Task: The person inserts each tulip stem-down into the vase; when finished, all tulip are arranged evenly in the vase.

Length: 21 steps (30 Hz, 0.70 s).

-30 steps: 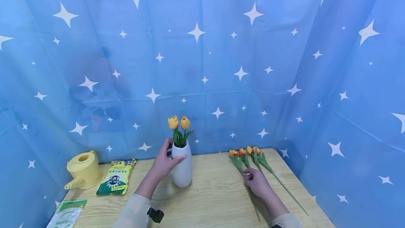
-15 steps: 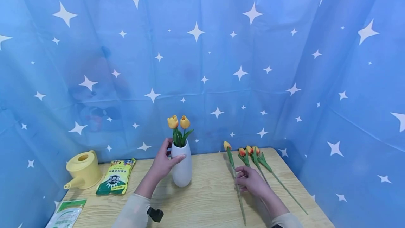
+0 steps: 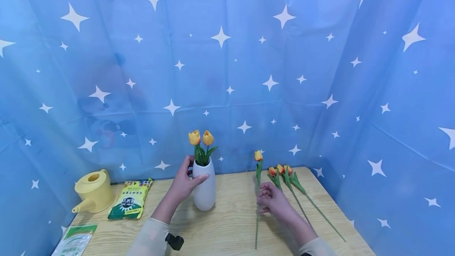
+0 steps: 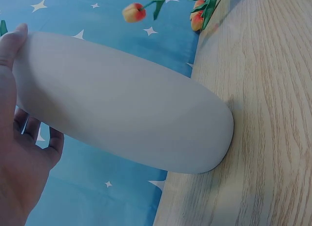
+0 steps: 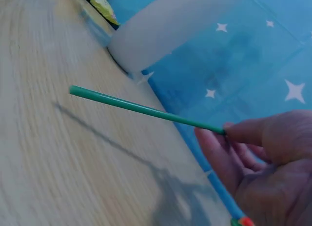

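My left hand (image 3: 185, 183) holds the white vase (image 3: 205, 189) near its top, thumb across the front and fingers round the far side. Two yellow tulips (image 3: 201, 138) stand in the vase, which is upright on the table. In my right hand (image 3: 273, 200) is a single yellow-orange tulip (image 3: 258, 155), its stem pinched between thumb and fingers. The right wrist view shows the green stem (image 5: 141, 109) with its lower end raised above the wood, casting a shadow. Beside that hand lie several orange-yellow tulips (image 3: 281, 169), side by side on the table.
On the left are a yellow watering can (image 3: 94, 191), a yellow-green packet (image 3: 130, 199) and a flat green-white packet (image 3: 75, 240). A blue star-patterned curtain (image 3: 227, 70) hangs behind the wooden table (image 3: 227, 232).
My right hand has lifted one tulip from the group and carried it left, turning it more upright. The left hand and vase have stayed put.
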Each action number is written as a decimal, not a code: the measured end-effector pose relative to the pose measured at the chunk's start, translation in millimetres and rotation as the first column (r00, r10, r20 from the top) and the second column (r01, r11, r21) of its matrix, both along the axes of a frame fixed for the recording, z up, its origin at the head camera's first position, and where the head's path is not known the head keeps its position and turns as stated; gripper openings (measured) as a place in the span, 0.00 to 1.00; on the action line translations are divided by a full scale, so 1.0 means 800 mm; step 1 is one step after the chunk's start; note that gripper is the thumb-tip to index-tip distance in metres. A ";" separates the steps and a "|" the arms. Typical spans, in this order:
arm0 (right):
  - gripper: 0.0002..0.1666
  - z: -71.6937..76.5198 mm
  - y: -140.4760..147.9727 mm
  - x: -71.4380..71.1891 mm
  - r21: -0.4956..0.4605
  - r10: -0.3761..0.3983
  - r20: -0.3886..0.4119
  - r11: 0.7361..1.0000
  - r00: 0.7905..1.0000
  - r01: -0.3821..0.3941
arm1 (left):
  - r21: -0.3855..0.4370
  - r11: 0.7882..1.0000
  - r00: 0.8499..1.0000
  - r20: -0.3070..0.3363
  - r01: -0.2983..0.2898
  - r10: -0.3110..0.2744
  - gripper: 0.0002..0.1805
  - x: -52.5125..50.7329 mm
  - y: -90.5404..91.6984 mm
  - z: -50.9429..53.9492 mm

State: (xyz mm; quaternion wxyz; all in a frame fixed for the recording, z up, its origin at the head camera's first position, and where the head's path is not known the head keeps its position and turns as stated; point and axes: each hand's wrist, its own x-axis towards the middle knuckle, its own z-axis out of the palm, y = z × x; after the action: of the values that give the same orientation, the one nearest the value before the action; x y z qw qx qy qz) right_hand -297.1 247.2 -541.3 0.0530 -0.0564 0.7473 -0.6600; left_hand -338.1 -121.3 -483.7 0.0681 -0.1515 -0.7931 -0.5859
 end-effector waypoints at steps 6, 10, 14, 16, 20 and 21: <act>0.24 -0.004 -0.018 -0.003 -0.086 -0.106 -0.014 0.991 0.994 0.105 | 0.003 1.000 1.000 0.000 -0.005 0.005 0.38 0.000 0.001 -0.001; 0.24 0.000 -0.029 -0.004 -0.164 -0.149 -0.020 0.976 0.989 0.144 | 0.003 1.000 1.000 0.002 -0.005 0.005 0.38 0.000 0.001 -0.001; 0.25 0.004 -0.038 -0.006 -0.232 -0.164 -0.050 0.961 0.985 0.149 | 0.010 1.000 1.000 0.003 0.001 -0.001 0.38 -0.001 0.000 -0.003; 0.24 0.007 -0.042 -0.006 -0.243 -0.174 -0.061 0.958 0.983 0.154 | 0.013 1.000 1.000 0.002 0.004 -0.004 0.38 -0.002 0.000 -0.003; 0.22 0.014 -0.049 -0.006 -0.243 -0.200 -0.098 0.955 0.975 0.171 | 0.010 1.000 1.000 0.006 0.001 -0.001 0.38 -0.002 -0.001 -0.002; 0.21 0.016 -0.051 -0.006 -0.252 -0.210 -0.116 0.952 0.971 0.175 | 0.009 1.000 1.000 0.007 0.000 0.000 0.38 -0.001 -0.001 -0.002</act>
State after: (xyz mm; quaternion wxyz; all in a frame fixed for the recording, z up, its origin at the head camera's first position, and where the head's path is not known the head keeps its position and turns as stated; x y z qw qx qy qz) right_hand -302.1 206.2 -528.2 -0.0722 -0.0358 0.6659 -0.7417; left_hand -339.1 -122.0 -484.9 0.0662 -0.1491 -0.7907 -0.5900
